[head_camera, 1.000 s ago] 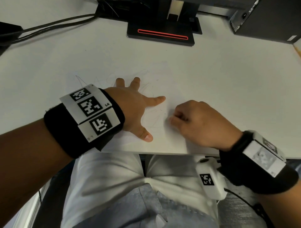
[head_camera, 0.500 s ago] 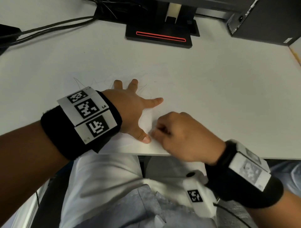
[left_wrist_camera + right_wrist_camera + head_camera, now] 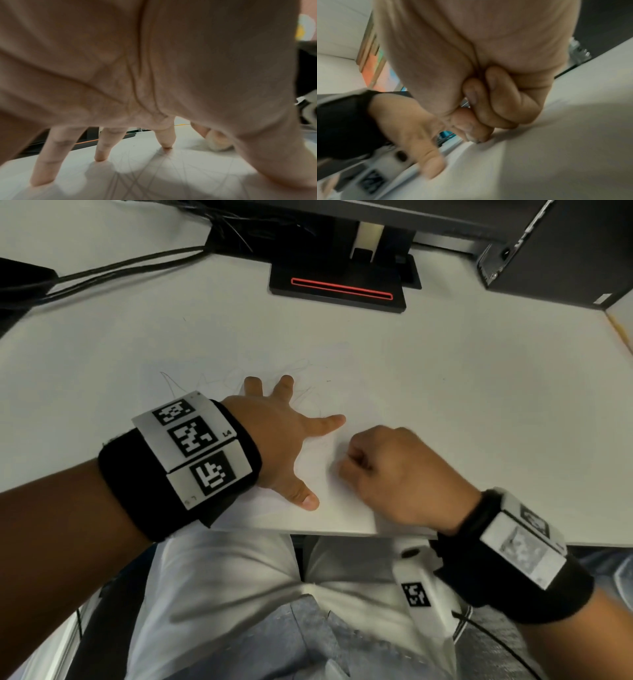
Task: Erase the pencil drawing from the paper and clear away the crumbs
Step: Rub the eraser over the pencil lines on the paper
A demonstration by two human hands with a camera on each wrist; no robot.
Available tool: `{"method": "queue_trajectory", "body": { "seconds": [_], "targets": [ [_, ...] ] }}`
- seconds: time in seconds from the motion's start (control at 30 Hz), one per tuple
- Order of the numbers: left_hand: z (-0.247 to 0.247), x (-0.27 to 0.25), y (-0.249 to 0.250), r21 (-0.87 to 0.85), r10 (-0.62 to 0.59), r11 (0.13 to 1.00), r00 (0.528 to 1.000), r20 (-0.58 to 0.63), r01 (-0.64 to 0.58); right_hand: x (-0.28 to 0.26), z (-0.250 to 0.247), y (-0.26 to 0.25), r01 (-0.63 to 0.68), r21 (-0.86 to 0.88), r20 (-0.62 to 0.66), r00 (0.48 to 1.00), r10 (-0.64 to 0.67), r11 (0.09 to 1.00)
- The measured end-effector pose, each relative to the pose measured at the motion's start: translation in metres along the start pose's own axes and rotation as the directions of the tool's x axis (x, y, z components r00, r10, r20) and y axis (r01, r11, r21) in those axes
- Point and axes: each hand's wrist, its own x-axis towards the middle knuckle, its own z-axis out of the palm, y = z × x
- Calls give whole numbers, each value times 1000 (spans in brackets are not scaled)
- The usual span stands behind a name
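Note:
A white sheet of paper (image 3: 329, 508) lies on the white table near its front edge, with faint pencil lines (image 3: 168, 385) on it; the lines (image 3: 133, 182) cross under my palm in the left wrist view. My left hand (image 3: 284, 433) is spread flat and presses the paper down. Just to its right, my right hand (image 3: 387, 470) is curled, with thumb and fingertips (image 3: 481, 135) pinched together against the paper. A pale lump (image 3: 217, 146) under those fingers looks like an eraser and is mostly hidden. I cannot make out any crumbs.
A black monitor stand (image 3: 342, 289) with a red strip is at the back centre. A dark computer case (image 3: 565, 251) stands at the back right, and cables (image 3: 102, 272) run along the back left. The table's front edge (image 3: 342, 534) is just below my wrists, above my lap.
My right hand slid toward the left thumb and the table edge, then back to the right and slightly away. My left hand stayed pressed on the paper.

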Motion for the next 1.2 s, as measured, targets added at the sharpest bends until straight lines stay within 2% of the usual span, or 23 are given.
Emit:
{"method": "queue_trajectory", "body": {
  "seconds": [0.03,0.1,0.2,0.27,0.33,0.4,0.5,0.6,0.67,0.8,0.93,1.0,1.1,1.2],
  "targets": [
    [0,0,0,4,1,1000,1000,0,-1,-3,5,-6,32,16,40,999,-32,999],
    [-1,-1,1,14,1,1000,1000,-2,-1,-2,2,-7,14,51,105,994,-19,999],
    [-1,-2,1,19,-3,1000,1000,-9,4,14,-15,9,-85,40,26,996,84,996],
    [-1,-2,0,15,-4,1000,1000,-18,4,14,-14,5,-39,-8,20,999,40,999],
    [0,-3,0,15,1,1000,1000,-31,-1,9,-2,-7,41,-22,94,995,-39,999],
    [0,-3,0,25,3,1000,999,-44,-2,11,-4,-9,12,6,144,990,-13,1000],
    [0,-4,0,41,-7,999,999,-49,9,22,-15,0,-67,7,64,996,67,998],
    [1,-4,-3,55,-11,998,997,-72,15,16,-5,-13,40,-6,120,992,-39,999],
    [2,-4,-4,69,-15,997,995,-96,22,13,0,-18,53,1,176,983,-52,999],
    [1,-7,-3,93,-35,995,995,-95,44,27,-16,-1,-44,-23,52,998,45,999],
    [3,-7,-4,111,-42,992,994,-104,53,18,-2,-18,80,-35,166,983,-73,996],
    [3,-7,-5,125,-44,991,993,-108,58,24,-8,-14,32,-42,174,984,-24,999],
    [3,-7,-5,133,-43,990,994,-101,56,35,-19,-5,-52,-20,102,993,54,998],
    [3,-8,-5,116,-41,992,994,-104,54,27,-8,-18,53,-44,194,980,-43,998]
  ]
}}
